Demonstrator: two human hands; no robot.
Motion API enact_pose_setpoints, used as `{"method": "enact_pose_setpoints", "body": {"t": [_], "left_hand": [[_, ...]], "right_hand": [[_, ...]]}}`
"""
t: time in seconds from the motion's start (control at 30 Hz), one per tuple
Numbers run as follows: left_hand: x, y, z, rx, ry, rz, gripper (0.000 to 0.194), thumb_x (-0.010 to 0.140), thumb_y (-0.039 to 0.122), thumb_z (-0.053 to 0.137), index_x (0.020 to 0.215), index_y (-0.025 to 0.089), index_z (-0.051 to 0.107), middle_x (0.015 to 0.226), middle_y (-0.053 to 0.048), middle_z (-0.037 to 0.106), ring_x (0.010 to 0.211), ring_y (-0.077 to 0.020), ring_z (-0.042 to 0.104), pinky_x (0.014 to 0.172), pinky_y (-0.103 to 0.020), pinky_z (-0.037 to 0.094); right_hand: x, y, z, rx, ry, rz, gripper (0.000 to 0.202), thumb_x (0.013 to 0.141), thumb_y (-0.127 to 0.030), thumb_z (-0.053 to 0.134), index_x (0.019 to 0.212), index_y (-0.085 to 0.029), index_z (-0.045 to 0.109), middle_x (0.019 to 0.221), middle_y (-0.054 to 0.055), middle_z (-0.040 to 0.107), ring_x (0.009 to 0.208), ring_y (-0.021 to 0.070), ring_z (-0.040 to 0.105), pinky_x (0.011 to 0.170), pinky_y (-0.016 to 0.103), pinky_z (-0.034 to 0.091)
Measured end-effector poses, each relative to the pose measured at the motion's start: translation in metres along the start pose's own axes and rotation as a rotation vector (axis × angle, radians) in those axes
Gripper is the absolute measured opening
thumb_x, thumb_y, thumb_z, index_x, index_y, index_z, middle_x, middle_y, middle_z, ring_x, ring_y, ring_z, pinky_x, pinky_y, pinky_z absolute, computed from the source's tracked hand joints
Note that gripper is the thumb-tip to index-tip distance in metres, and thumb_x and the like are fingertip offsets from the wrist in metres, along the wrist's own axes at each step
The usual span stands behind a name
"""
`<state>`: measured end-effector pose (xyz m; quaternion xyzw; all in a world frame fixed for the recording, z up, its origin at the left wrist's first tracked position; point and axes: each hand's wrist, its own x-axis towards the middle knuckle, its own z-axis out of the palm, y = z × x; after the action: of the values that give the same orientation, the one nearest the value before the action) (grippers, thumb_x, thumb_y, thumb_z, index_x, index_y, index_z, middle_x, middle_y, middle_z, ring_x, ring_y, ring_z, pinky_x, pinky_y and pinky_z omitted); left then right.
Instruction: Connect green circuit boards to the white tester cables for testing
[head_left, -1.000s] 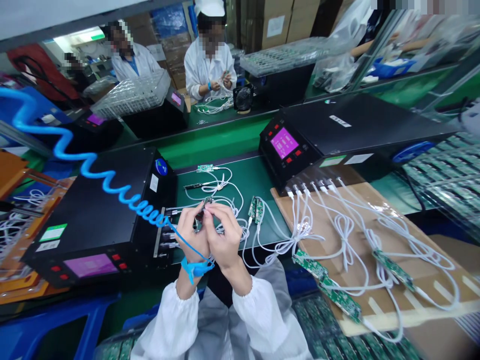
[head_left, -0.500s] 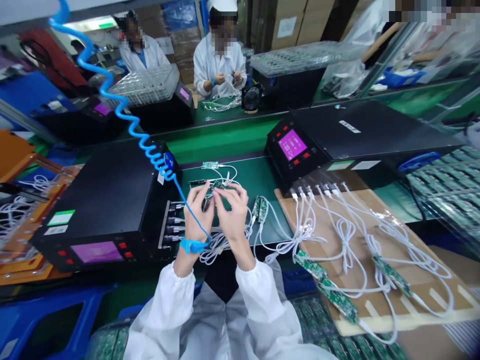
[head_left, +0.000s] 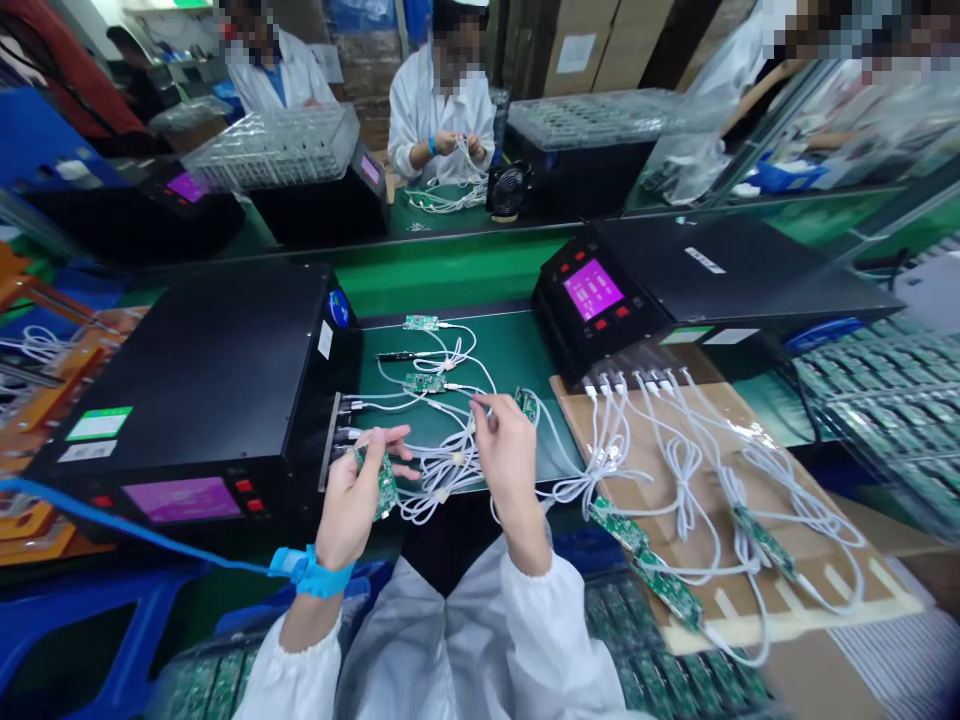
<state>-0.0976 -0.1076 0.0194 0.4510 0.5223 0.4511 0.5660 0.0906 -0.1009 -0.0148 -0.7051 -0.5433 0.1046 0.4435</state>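
My left hand (head_left: 356, 495) is closed around a green circuit board (head_left: 385, 488), tilted upright near the left machine's cable ports; its other fingers stretch to the right. A blue wrist strap (head_left: 311, 572) circles that wrist. My right hand (head_left: 510, 455) is raised over the white cables, thumb and forefinger curled close together at a cable; whatever they pinch is hidden. Just behind it shows part of another circuit board (head_left: 527, 403). On the green mat ahead lie a board (head_left: 425, 383) with a white cable plugged in and a second wired board (head_left: 421, 323). Bundled white cables (head_left: 450, 462) lie between my hands.
A black machine (head_left: 202, 370) stands at left, another (head_left: 705, 270) at right, with cables running onto a cardboard sheet (head_left: 600, 430). Wired boards (head_left: 667, 590) lie there. Trays of boards (head_left: 885, 380) stand far right. Across the bench a co-worker (head_left: 442, 110) handles cables.
My hands have moved apart: the left came down and left with a board, the right shifted right. The wired board on the mat is now uncovered. The blue coiled cord swung left.
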Motion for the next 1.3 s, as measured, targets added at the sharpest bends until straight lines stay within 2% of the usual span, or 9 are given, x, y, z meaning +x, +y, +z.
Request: {"method": "enact_pose_setpoints", "body": {"t": [0.1, 0.23, 0.47, 0.6, 0.77, 0.9, 1.07, 1.2, 1.3], "left_hand": [[-0.003, -0.006, -0.003, -0.045, 0.003, -0.025, 0.059, 0.088, 0.070, 0.069, 0.112, 0.018, 0.080, 0.088, -0.004, 0.067, 0.068, -0.0126, 0.069, 0.068, -0.023, 0.058], [-0.007, -0.010, -0.002, -0.116, 0.002, -0.023, 0.059, 0.087, 0.070, 0.071, 0.111, 0.018, 0.079, 0.086, -0.003, 0.065, 0.069, -0.0130, 0.068, 0.066, -0.023, 0.059], [-0.013, -0.006, 0.003, -0.244, 0.107, -0.095, 0.067, 0.074, 0.073, 0.082, 0.110, 0.017, 0.080, 0.084, -0.001, 0.060, 0.077, -0.0134, 0.066, 0.068, -0.022, 0.061], [-0.013, -0.001, 0.001, -0.386, 0.125, -0.142, 0.057, 0.071, 0.055, 0.091, 0.112, 0.017, 0.080, 0.082, 0.000, 0.058, 0.073, -0.0112, 0.060, 0.067, -0.023, 0.061], [-0.011, 0.008, -0.003, -0.541, 0.077, -0.163, 0.043, 0.072, 0.038, 0.081, 0.108, 0.014, 0.080, 0.083, -0.002, 0.059, 0.072, -0.0129, 0.061, 0.063, -0.024, 0.059], [-0.007, 0.010, -0.002, -0.531, 0.094, -0.107, 0.042, 0.069, 0.027, 0.085, 0.109, 0.014, 0.080, 0.081, -0.002, 0.063, 0.076, -0.0135, 0.065, 0.073, -0.025, 0.060], [-0.007, 0.003, 0.000, -0.414, 0.128, 0.001, 0.046, 0.076, 0.038, 0.091, 0.115, 0.016, 0.079, 0.093, -0.007, 0.075, 0.096, -0.0213, 0.074, 0.086, -0.029, 0.058], [-0.004, 0.004, 0.002, -0.435, 0.156, 0.043, 0.054, 0.075, 0.043, 0.093, 0.119, 0.017, 0.077, 0.104, -0.011, 0.078, 0.110, -0.0266, 0.075, 0.091, -0.031, 0.059], [0.004, 0.012, 0.006, -0.496, 0.169, 0.118, 0.052, 0.078, 0.044, 0.092, 0.120, 0.017, 0.076, 0.112, -0.013, 0.078, 0.118, -0.0291, 0.073, 0.097, -0.035, 0.060]], "right_hand": [[-0.016, -0.007, -0.016, -0.171, -0.204, 0.150, 0.023, 0.106, -0.026, 0.056, 0.114, -0.020, 0.076, 0.103, 0.008, 0.080, 0.085, 0.0214, 0.075, 0.078, 0.029, 0.050], [-0.019, -0.026, -0.009, -0.416, -0.361, 0.235, 0.024, 0.108, -0.030, 0.054, 0.113, -0.020, 0.074, 0.112, 0.010, 0.078, 0.095, 0.0244, 0.077, 0.073, 0.029, 0.048], [-0.009, -0.031, 0.014, -0.549, -0.424, 0.196, 0.027, 0.108, -0.019, 0.045, 0.125, -0.016, 0.066, 0.123, 0.014, 0.073, 0.098, 0.0247, 0.077, 0.074, 0.030, 0.052], [-0.007, -0.026, 0.013, -0.477, -0.453, 0.095, 0.033, 0.104, -0.011, 0.043, 0.128, -0.014, 0.066, 0.125, 0.014, 0.070, 0.102, 0.0244, 0.075, 0.082, 0.031, 0.053], [-0.005, -0.026, 0.006, -0.344, -0.491, 0.015, 0.033, 0.101, -0.015, 0.050, 0.129, -0.017, 0.067, 0.126, 0.010, 0.067, 0.107, 0.0229, 0.072, 0.089, 0.029, 0.053], [0.000, -0.034, 0.012, -0.469, -0.508, -0.014, 0.030, 0.103, -0.014, 0.044, 0.123, -0.016, 0.068, 0.125, 0.014, 0.067, 0.097, 0.0225, 0.074, 0.079, 0.029, 0.053], [0.006, -0.043, 0.028, -0.586, -0.553, 0.021, 0.034, 0.100, -0.003, 0.039, 0.118, -0.011, 0.067, 0.115, 0.017, 0.071, 0.099, 0.0258, 0.077, 0.075, 0.031, 0.054], [0.004, -0.030, 0.027, -0.416, -0.464, -0.001, 0.026, 0.102, -0.011, 0.047, 0.116, -0.015, 0.069, 0.113, 0.014, 0.074, 0.090, 0.0242, 0.077, 0.073, 0.030, 0.053], [-0.001, -0.012, 0.016, 0.033, -0.353, -0.065, 0.019, 0.103, -0.029, 0.055, 0.105, -0.020, 0.072, 0.108, 0.009, 0.074, 0.070, 0.0175, 0.071, 0.068, 0.029, 0.053]]}}
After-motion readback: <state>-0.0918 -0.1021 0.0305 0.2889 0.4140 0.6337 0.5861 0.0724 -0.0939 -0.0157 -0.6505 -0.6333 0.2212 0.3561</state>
